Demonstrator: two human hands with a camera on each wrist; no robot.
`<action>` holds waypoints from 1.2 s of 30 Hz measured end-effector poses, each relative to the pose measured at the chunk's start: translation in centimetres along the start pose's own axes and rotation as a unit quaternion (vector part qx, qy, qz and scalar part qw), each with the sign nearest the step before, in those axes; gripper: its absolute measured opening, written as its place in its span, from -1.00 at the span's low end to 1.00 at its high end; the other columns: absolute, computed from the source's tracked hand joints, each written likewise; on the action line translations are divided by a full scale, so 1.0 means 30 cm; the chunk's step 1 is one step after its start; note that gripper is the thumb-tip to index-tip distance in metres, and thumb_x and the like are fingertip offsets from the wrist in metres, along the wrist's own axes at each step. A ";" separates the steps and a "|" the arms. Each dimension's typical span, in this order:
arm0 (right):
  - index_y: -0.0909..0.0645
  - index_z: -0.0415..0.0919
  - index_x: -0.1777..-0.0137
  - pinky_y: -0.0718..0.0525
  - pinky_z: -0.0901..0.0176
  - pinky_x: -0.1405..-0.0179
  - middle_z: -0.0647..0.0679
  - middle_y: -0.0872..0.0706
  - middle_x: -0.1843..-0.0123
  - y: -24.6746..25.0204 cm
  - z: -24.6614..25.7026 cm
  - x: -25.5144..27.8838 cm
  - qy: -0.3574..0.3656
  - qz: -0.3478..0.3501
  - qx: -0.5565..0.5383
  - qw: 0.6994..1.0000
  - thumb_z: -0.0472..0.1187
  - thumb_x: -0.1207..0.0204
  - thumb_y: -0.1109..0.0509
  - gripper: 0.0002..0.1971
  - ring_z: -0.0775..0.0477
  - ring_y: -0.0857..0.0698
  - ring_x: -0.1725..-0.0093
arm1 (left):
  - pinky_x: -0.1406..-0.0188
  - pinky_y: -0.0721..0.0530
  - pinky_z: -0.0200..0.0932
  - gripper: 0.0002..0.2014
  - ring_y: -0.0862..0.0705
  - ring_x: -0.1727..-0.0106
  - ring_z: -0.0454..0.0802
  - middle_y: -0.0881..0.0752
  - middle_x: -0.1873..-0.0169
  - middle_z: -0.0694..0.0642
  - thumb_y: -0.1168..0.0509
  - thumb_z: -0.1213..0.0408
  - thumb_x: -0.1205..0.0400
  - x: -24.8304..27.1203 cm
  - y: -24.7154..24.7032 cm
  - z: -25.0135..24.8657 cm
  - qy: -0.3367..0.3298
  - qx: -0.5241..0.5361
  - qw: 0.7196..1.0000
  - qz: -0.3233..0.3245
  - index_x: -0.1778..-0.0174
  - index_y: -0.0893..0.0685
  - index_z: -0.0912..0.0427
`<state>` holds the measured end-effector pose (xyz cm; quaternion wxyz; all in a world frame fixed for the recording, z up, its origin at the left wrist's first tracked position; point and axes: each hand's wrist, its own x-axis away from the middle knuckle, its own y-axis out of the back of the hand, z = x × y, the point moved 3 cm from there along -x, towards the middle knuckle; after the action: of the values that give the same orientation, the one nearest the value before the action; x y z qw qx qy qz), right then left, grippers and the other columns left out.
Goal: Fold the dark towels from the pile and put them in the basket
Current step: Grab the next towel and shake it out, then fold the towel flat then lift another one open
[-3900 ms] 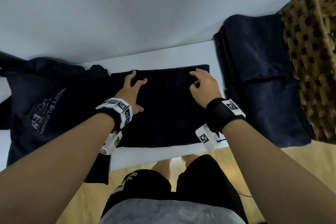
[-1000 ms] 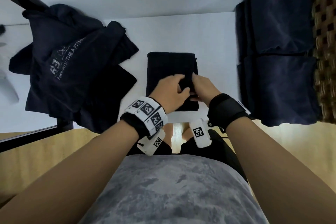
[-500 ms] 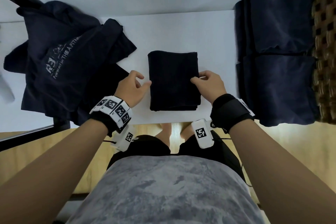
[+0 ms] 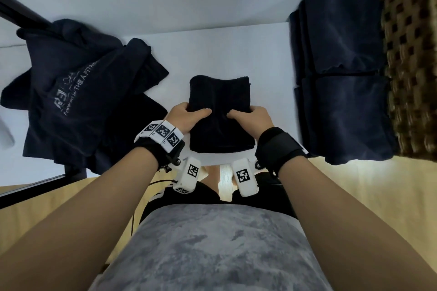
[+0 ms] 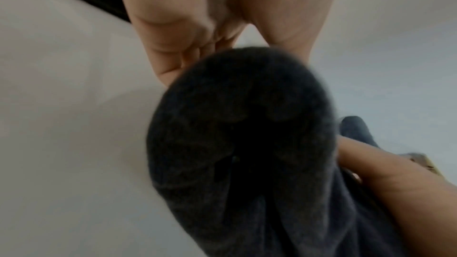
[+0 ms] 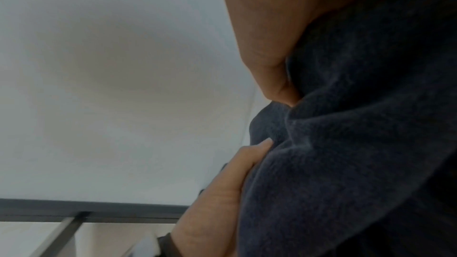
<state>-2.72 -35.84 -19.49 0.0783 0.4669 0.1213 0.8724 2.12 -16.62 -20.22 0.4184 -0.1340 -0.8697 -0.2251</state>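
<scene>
Change since earlier frame: both my hands, beside the folded towel half a second ago, have closed on its two side edges; its near end now looks raised off the table.
Left hand: grasps the left edge of the folded towel, thumb on top, fingers curled underneath.
Right hand: grasps the right edge the same way, thumb on top; the right wrist view shows cloth bunched against the palm.
Folded towel, material: thick dark terry, nearly black, soft nap, creased where my thumbs press in.
Folded towel, shape: compact rectangle of several layers, stacked edges visible along the near side.
Folded towel, position: centre of the white table, near its front edge, between the pile and the basket.
Pile: crumpled dark navy towels to the left, well apart from the held one; the top piece carries pale printed lettering.
Basket: woven brown wicker with an open checker pattern, at the far right.
Stacked towels: dark blue, folded flat, lying against the left side of the basket; I cannot tell if they are inside it.
Black frame bar: runs diagonally behind the pile at upper left.
Obstruction: in the left wrist view the towel fills the centre and hides my fingertips.
</scene>
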 end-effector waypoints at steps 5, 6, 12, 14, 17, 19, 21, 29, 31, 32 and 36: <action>-0.64 0.00 -0.04 -0.76 -0.03 -0.13 0.05 -0.78 -0.04 0.233 0.047 0.124 0.064 -0.042 -0.037 0.996 -0.05 -0.32 -0.57 -0.69 -0.02 -0.76 -0.06 | -0.15 -0.74 0.03 -0.32 -0.76 -0.07 -0.04 -0.75 -0.06 0.02 -0.55 -0.22 -0.07 0.077 -0.093 -0.176 -0.077 0.015 0.996 0.040 -0.07 -0.62 -0.03; -0.64 -0.02 -0.08 -0.77 0.00 -0.11 0.07 -0.78 -0.04 0.306 0.052 0.153 0.079 -0.063 -0.032 0.994 -0.03 -0.32 -0.57 -0.66 0.00 -0.76 -0.06 | -0.15 -0.74 0.03 -0.27 -0.76 -0.09 -0.03 -0.75 -0.08 0.03 -0.56 -0.21 -0.08 0.098 -0.130 -0.225 -0.095 0.015 0.994 0.057 -0.14 -0.62 0.01; -0.60 -0.03 -0.18 -0.67 0.06 -0.20 0.11 -0.74 -0.10 0.738 -0.010 0.277 0.107 -0.201 -0.008 0.974 -0.08 -0.39 -0.55 -0.64 0.03 -0.72 -0.14 | 0.26 -0.78 -0.13 -0.48 -0.81 0.03 -0.04 -0.79 -0.02 0.06 -0.60 0.06 -0.38 0.229 -0.460 -0.456 -0.170 0.017 0.970 0.171 -0.20 -0.65 0.15; -0.57 -0.08 -0.30 -0.59 0.15 -0.19 0.06 -0.71 -0.14 0.838 -0.046 0.291 0.098 -0.230 0.023 0.968 -0.13 -0.45 -0.51 -0.58 -0.04 -0.69 -0.21 | 0.27 -0.79 -0.09 -0.61 -0.81 0.06 -0.04 -0.79 -0.01 0.08 -0.53 0.12 -0.48 0.262 -0.578 -0.491 -0.168 0.019 0.965 0.202 -0.17 -0.66 0.17; -0.46 -0.13 -0.49 -0.48 0.17 -0.25 -0.12 -0.67 -0.33 0.920 -0.096 0.291 0.076 -0.243 0.090 0.963 -0.15 -0.51 -0.44 -0.46 -0.18 -0.62 -0.34 | 0.14 -0.82 0.11 -0.62 -0.80 -0.01 0.10 -0.78 -0.07 0.16 -0.50 0.12 -0.52 0.281 -0.707 -0.507 -0.142 0.025 0.966 0.215 -0.17 -0.66 0.24; -0.37 -0.14 -0.56 -0.47 0.15 -0.31 -0.20 -0.62 -0.42 0.927 -0.114 0.289 0.076 -0.237 0.125 0.961 -0.17 -0.54 -0.41 -0.42 -0.25 -0.58 -0.39 | 0.12 -0.81 0.15 -0.59 -0.82 0.04 0.15 -0.77 -0.06 0.20 -0.49 0.10 -0.53 0.276 -0.759 -0.493 -0.118 0.021 0.971 0.208 -0.18 -0.65 0.27; -0.30 -0.18 -0.61 -0.47 0.08 -0.36 -0.27 -0.59 -0.44 0.906 -0.123 0.289 0.087 -0.229 0.164 0.956 -0.19 -0.56 -0.38 -0.38 -0.29 -0.56 -0.41 | 0.11 -0.81 0.16 -0.57 -0.83 0.11 0.18 -0.77 -0.03 0.24 -0.49 0.08 -0.53 0.264 -0.786 -0.468 -0.094 0.010 0.976 0.195 -0.18 -0.64 0.28; -0.18 -0.17 -0.69 -0.48 0.09 -0.24 -0.31 -0.52 -0.35 0.809 -0.134 0.253 0.123 -0.188 0.233 0.946 -0.22 -0.58 -0.33 -0.31 -0.27 -0.57 -0.26 | 0.25 -0.83 0.06 -0.58 -0.83 0.28 0.11 -0.79 0.14 0.17 -0.53 -0.01 -0.45 0.251 -0.774 -0.456 -0.079 -0.055 0.988 0.119 -0.07 -0.65 0.18; -0.01 -0.15 -0.73 -0.51 0.05 -0.30 -0.35 -0.55 -0.39 0.820 -0.132 0.223 0.066 -0.140 0.230 0.961 -0.16 -0.61 -0.32 -0.23 -0.32 -0.57 -0.34 | 0.27 -0.83 0.00 -0.64 -0.83 0.33 0.10 -0.79 0.22 0.18 -0.54 0.04 -0.47 0.258 -0.739 -0.449 -0.069 -0.067 0.990 0.102 0.02 -0.64 0.19; 0.02 -0.14 -0.74 -0.52 0.03 -0.31 -0.37 -0.54 -0.42 0.830 -0.124 0.213 0.047 -0.132 0.227 0.964 -0.15 -0.62 -0.31 -0.23 -0.33 -0.56 -0.37 | 0.29 -0.82 -0.02 -0.69 -0.83 0.33 0.10 -0.78 0.24 0.19 -0.52 0.09 -0.49 0.259 -0.713 -0.446 -0.061 -0.066 0.991 0.097 0.04 -0.63 0.21; -0.32 -0.22 -0.56 -0.66 -0.13 -0.17 -0.36 -0.61 -0.33 0.808 0.012 0.230 0.059 -0.148 0.289 0.944 -0.15 -0.61 -0.26 -0.48 -0.39 -0.63 -0.23 | 0.19 -0.82 0.02 -0.96 -0.80 0.30 0.09 -0.74 0.22 0.19 -0.34 0.33 -0.64 0.245 -0.514 -0.403 -0.037 -0.040 0.996 0.064 0.11 -0.63 0.21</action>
<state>-6.79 -57.29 -6.90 0.0613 0.3937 0.4401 0.8047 -0.84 -35.69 -12.12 0.3939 -0.2143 -0.8643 -0.2277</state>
